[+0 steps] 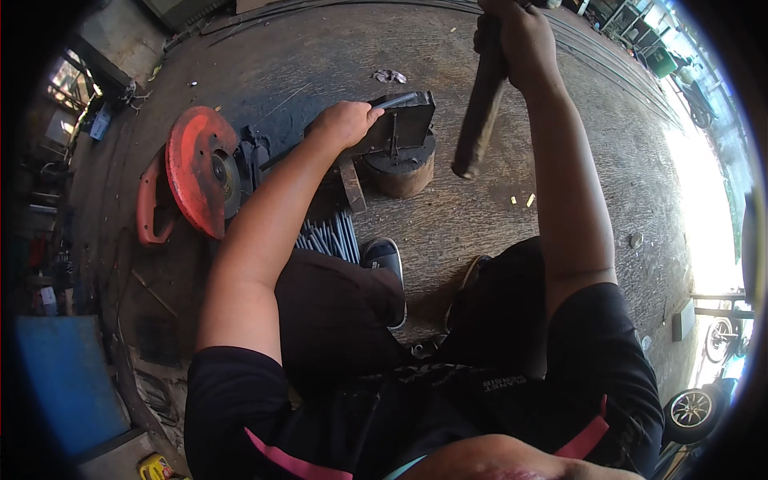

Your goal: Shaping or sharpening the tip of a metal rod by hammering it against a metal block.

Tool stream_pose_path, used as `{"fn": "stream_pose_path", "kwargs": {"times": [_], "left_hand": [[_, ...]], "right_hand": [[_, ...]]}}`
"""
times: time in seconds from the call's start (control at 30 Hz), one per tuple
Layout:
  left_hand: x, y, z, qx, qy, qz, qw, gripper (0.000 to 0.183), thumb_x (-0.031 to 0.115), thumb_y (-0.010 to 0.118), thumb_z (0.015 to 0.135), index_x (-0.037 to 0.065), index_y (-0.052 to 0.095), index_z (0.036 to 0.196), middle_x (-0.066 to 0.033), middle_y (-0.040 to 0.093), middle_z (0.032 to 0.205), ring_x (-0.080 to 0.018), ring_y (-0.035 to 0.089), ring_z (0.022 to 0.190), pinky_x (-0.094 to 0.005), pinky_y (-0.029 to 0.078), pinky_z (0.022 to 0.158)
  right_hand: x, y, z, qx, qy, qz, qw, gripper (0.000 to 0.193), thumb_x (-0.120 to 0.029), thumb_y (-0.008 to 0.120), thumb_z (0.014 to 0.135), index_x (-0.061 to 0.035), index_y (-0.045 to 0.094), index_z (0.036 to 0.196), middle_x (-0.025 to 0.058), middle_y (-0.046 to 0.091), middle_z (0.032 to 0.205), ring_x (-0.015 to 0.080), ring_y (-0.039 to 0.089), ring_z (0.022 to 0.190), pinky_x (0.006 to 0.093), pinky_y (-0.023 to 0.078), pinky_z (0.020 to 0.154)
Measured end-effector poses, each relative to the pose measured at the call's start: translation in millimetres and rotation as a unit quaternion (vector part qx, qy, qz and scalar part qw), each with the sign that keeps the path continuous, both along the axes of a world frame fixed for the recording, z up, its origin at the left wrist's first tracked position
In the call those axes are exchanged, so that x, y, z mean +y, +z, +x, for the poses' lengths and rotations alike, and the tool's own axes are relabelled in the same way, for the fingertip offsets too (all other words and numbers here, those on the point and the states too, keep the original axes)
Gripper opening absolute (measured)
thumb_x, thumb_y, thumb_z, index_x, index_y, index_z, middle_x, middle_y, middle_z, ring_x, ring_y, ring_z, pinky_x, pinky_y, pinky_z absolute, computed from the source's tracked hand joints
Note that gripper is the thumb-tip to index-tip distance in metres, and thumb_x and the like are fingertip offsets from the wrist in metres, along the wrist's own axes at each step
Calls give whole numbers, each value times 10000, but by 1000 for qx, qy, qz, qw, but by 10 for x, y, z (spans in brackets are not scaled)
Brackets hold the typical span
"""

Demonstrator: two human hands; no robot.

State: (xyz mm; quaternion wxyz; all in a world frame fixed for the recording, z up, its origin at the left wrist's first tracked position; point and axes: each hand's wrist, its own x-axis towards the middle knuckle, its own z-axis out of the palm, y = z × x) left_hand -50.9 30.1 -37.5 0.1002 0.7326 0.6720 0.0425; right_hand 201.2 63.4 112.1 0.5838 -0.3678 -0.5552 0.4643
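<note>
Left hand (348,124): closed around a metal rod (398,101), whose far end projects rightward past the fingers, over the metal block (412,128) on a wooden stump (406,178). Rod-to-block contact cannot be confirmed. Right hand (524,48): raised, well apart from the rod, gripping a wooden handle (482,116). Loose rods (332,238) lie below the left forearm.

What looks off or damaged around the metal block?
A pale crumpled scrap lies beyond the metal block, and small yellowish bits lie to the right; both look like stray litter. The saw's red guard is scuffed and stained, probably just wear. Nothing looks clearly broken.
</note>
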Motion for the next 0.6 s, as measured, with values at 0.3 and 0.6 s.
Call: {"fn": "stream_pose_path", "kwargs": {"times": [0.3, 0.6], "left_hand": [[-82, 76, 99, 59, -28, 11, 998, 501, 510, 406, 974, 88, 677, 962, -179, 682, 987, -386, 646, 945, -486, 508, 815], [43, -44, 112, -20, -8, -22, 1000, 561, 512, 372, 988, 28, 649, 925, -228, 666, 969, -417, 625, 947, -504, 484, 818]], "right_hand": [[94, -1123, -133, -305, 50, -205, 929, 300, -282, 646, 848, 18, 647, 871, 115, 646, 759, 192, 627, 615, 333, 517, 561], [-161, 109, -60, -9, -27, 36, 999, 201, -171, 575, 857, -4, 568, 744, 78, 550, 601, 185, 550, 489, 330, 463, 469]]}}
